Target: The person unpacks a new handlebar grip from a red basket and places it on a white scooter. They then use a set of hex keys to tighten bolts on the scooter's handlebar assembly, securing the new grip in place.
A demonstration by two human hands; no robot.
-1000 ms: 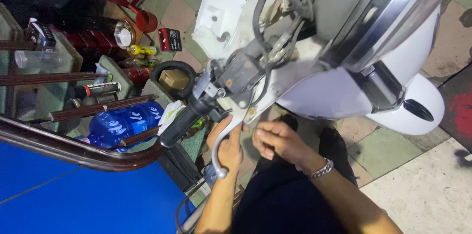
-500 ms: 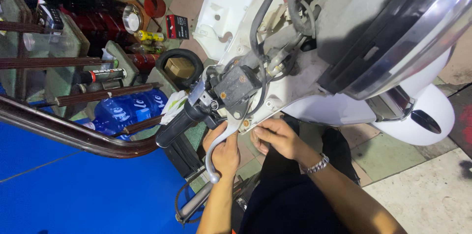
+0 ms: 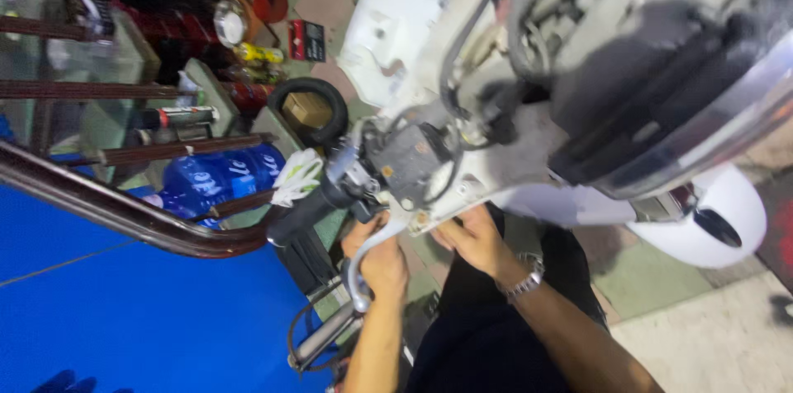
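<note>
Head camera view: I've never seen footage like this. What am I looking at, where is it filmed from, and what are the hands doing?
The camera sits on a person's head and looks down at their own two bare hands. They work under the handlebar of a white scooter. The left hand touches the silver brake lever, beside the black handlebar grip. The right hand, with a metal watch on its wrist, presses against the scooter's underside. Behind stand a blue water jug, a small tyre and spray cans.
</note>
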